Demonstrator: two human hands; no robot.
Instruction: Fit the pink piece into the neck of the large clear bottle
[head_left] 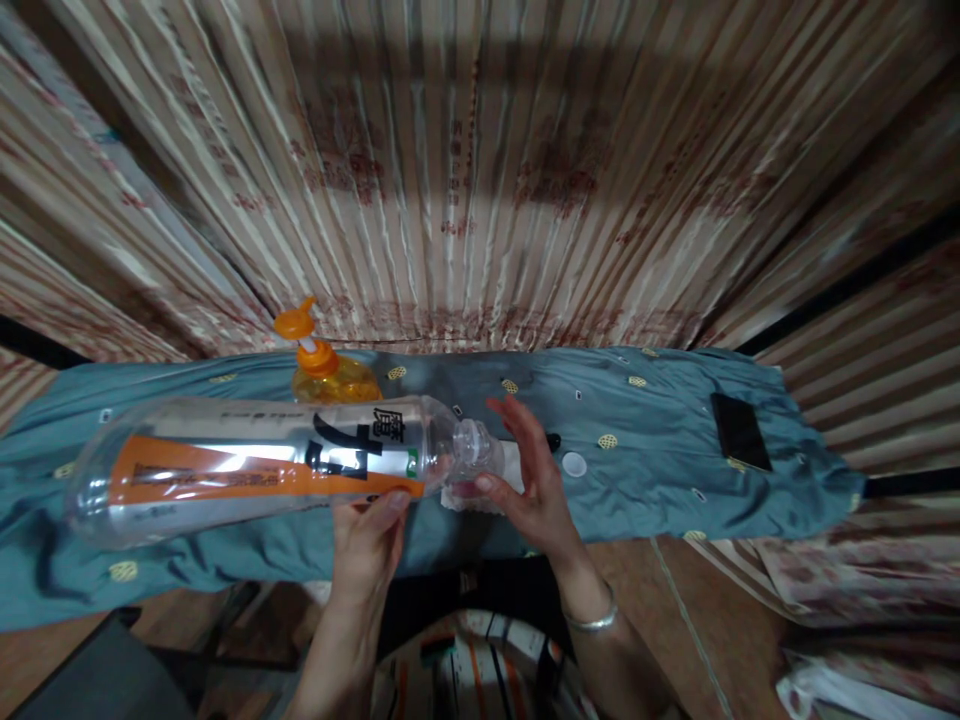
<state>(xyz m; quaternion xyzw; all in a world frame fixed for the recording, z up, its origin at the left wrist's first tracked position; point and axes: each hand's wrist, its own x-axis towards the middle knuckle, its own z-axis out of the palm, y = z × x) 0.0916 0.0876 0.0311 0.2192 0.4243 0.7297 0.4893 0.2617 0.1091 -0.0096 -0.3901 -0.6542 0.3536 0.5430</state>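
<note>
My left hand (369, 535) grips a large clear plastic bottle (247, 465) with an orange and silver label, holding it on its side from below. The bottle's open neck points right toward my right hand (529, 480). That hand holds a small clear plastic cup (471, 490) against the bottle's mouth, fingers partly stretched. A white bottle cap (574, 464) lies on the cloth just right of my right hand.
A table covered with a blue-green patterned cloth (660, 440) stands before striped curtains. An orange pump bottle (324, 372) stands behind the clear bottle. A black phone (740, 432) lies at the right end. A dark pen-like object (551, 441) peeks from behind my right hand.
</note>
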